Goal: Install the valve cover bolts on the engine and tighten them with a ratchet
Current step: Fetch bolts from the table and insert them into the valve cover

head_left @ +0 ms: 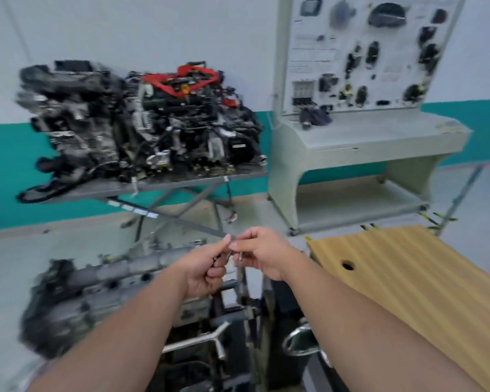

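The frame is blurred by motion. A grey engine with its valve cover (108, 290) sits low at the left, on a stand. Both hands are raised above its right end, fingertips almost touching. My left hand (207, 267) is closed around small metal bolts (227, 254), thumb and forefinger pinched. My right hand (262, 251) pinches one small bolt (240, 255) between thumb and forefinger. No ratchet is clearly visible.
A second, bigger engine (142, 123) with red parts rests on a grey scissor table at the back. A white training board on a cabinet (359, 131) stands at right. A wooden bench top (413, 281) with a hole lies at right. Metal stand handles (198, 338) sit below my hands.
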Demonstrator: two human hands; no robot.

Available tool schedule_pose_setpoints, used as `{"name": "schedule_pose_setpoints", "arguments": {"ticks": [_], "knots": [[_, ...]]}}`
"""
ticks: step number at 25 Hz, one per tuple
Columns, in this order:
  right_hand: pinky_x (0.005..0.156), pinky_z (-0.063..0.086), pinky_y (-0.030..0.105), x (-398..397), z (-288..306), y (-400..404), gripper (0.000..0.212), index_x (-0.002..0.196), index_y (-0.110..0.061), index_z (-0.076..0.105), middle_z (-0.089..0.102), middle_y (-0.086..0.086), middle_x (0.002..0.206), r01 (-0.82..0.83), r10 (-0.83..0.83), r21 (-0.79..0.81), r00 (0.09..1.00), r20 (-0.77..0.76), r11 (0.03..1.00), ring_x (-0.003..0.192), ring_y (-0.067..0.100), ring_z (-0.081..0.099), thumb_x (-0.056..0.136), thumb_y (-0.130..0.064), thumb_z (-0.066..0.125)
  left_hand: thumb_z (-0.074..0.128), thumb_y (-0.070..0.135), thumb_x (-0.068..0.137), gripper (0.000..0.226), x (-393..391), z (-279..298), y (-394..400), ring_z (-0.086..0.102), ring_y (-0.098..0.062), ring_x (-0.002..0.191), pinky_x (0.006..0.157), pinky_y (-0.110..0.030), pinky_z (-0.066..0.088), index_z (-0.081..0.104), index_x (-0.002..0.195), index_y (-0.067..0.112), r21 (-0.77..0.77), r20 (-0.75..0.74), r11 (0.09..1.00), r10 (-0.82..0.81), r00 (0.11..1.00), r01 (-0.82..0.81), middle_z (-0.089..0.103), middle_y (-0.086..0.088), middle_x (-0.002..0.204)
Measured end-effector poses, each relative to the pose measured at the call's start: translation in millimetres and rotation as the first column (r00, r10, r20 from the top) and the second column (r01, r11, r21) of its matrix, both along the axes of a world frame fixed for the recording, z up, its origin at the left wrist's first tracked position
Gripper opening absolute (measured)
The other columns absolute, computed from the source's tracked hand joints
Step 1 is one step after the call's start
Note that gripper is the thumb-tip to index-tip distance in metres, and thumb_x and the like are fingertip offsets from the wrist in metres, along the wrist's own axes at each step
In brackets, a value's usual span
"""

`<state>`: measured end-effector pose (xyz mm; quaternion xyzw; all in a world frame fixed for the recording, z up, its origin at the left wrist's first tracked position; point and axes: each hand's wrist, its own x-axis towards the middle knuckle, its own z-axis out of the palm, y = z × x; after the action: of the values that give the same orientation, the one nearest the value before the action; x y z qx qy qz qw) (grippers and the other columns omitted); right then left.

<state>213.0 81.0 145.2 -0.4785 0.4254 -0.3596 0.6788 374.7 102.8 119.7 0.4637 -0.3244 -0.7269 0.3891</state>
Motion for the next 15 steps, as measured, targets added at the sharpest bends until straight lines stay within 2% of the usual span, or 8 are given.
{"name": "schedule_pose_setpoints", "arguments": {"ticks": [3,6,10,12,15], "knots": [[0.049,0.053,0.023,68,6,-3,0.016,0.085,-0.005,0.059,0.067,0.009,0.059,-0.096,0.089,-0.071,0.992,-0.095,0.993,0.05,0.015,0.064,0.086,0.006,0.07,0.064,0.043,0.079,0.03,71,5,15,0.023,-0.004,0.033,0.035,-0.014,0.017,0.063,0.065,0.017,-0.043,0.083,0.999,0.003,0.997,0.001,0.031,0.006,0.047],[0.049,0.053,0.024,117,7,-6,0.014,0.085,-0.003,0.061,0.066,0.009,0.058,-0.154,0.145,-0.056,0.98,-0.133,0.986,0.049,0.017,0.064,0.085,0.008,0.07,0.069,0.038,0.08,0.022,118,8,24,0.024,-0.005,0.038,0.039,-0.017,0.015,0.07,0.069,0.019,-0.093,0.207,0.996,0.019,0.978,0.001,0.031,0.005,0.051],[0.052,0.057,0.023,156,9,-19,0.013,0.095,0.005,0.064,0.066,0.015,0.067,-0.253,0.253,0.019,0.956,-0.152,0.967,0.049,0.014,0.06,0.085,0.006,0.072,0.069,0.029,0.088,0.02,156,11,29,0.025,-0.006,0.038,0.037,-0.017,0.019,0.063,0.092,0.01,-0.108,0.261,0.991,0.102,0.96,-0.076,0.033,0.003,0.052],[0.052,0.056,0.02,170,8,-30,0.017,0.104,0.01,0.064,0.069,0.016,0.073,-0.282,0.283,0.031,0.948,-0.145,0.959,0.054,0.013,0.064,0.089,0.004,0.069,0.066,0.029,0.092,0.017,167,13,27,0.024,-0.007,0.038,0.037,-0.018,0.018,0.064,0.09,0.012,-0.117,0.275,0.984,0.161,0.948,-0.133,0.032,0.004,0.05],[0.053,0.057,0.019,177,0,-48,0.02,0.109,0.013,0.061,0.07,0.016,0.076,-0.23,0.233,0.039,0.961,-0.147,0.973,0.058,0.012,0.068,0.093,0.001,0.065,0.055,0.03,0.1,0.022,185,8,20,0.023,-0.008,0.039,0.037,-0.019,0.018,0.061,0.086,0.014,-0.125,0.302,0.958,0.283,0.91,-0.256,0.033,0.004,0.051]]}}
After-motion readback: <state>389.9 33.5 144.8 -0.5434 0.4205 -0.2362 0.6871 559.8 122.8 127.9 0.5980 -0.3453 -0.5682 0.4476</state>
